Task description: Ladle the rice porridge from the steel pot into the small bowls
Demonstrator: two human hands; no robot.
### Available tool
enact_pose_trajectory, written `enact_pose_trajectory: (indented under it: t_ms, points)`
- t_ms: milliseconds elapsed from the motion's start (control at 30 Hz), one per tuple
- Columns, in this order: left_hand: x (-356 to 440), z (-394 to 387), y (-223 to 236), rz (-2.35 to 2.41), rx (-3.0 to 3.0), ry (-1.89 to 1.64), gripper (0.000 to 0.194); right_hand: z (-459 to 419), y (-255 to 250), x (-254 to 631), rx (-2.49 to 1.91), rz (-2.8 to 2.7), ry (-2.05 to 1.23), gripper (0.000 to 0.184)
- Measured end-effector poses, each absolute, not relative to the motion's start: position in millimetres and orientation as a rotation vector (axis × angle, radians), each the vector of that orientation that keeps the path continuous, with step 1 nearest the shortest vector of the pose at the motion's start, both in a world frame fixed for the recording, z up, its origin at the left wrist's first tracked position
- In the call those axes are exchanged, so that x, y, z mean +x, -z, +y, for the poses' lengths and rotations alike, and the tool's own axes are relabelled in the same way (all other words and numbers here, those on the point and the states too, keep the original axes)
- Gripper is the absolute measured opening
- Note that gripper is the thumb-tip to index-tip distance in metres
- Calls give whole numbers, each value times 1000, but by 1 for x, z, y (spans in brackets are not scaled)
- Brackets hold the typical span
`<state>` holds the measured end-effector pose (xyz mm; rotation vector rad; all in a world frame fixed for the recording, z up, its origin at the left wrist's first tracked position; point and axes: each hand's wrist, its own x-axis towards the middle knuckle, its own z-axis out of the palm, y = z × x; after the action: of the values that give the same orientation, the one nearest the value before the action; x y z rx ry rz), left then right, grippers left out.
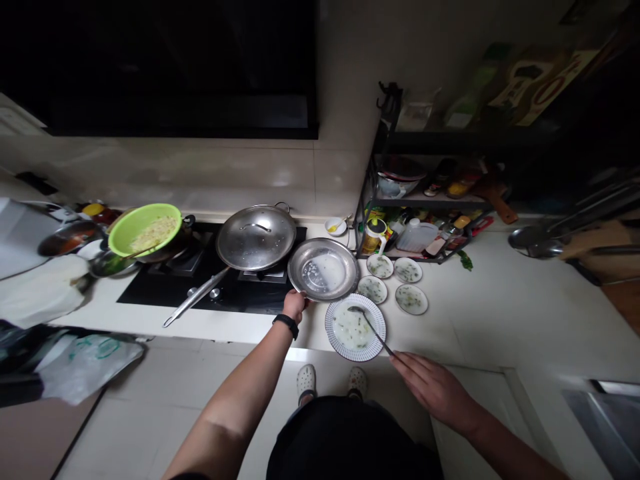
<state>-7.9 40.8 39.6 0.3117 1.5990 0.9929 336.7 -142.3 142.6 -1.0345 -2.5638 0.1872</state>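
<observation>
My left hand (pixel 295 305) grips the near rim of a shallow round metal pan (pixel 324 269), which has a thin whitish liquid and droplets on its bottom. My right hand (pixel 430 390) is closed around the handle of a spoon (pixel 373 327). The spoon's bowl rests in a striped plate (pixel 381 333) of pale liquid with green bits, at the counter's front edge. Beyond that plate stand several small dishes (pixel 411 299) with a similar pale, green-flecked mixture.
A lidded wok (pixel 257 237) sits on the black cooktop (pixel 240 300), its long handle pointing toward me. On the left, a green basin (pixel 120 230) holds pale shreds. A small white bowl (pixel 336 227) with yellow liquid stands by the wall. The spice rack (pixel 400 198) holds bottles.
</observation>
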Motion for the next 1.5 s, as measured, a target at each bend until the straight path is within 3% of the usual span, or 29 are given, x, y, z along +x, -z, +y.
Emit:
enact_pose_trajectory:
  t_ms: [267, 567, 733, 1000, 1500]
  points:
    - [-7, 40, -38, 1599, 298, -1004, 15, -40, -143, 300, -1544, -1954, -613, 38]
    - [-7, 42, -39, 1601, 284, -1002, 15, 71, -89, 253, -1621, -1882, -629, 40]
    - [-8, 44, -37, 1589, 272, -1005, 13, 77, -69, 248, -1603, -1783, -717, 32]
    - [-10, 43, -35, 1583, 285, -999, 12, 83, -53, 247, -1571, -731, -1121, 29]
    - [-12, 42, -38, 1597, 295, -1008, 16, 25, -119, 271, -1473, -680, -1195, 24]
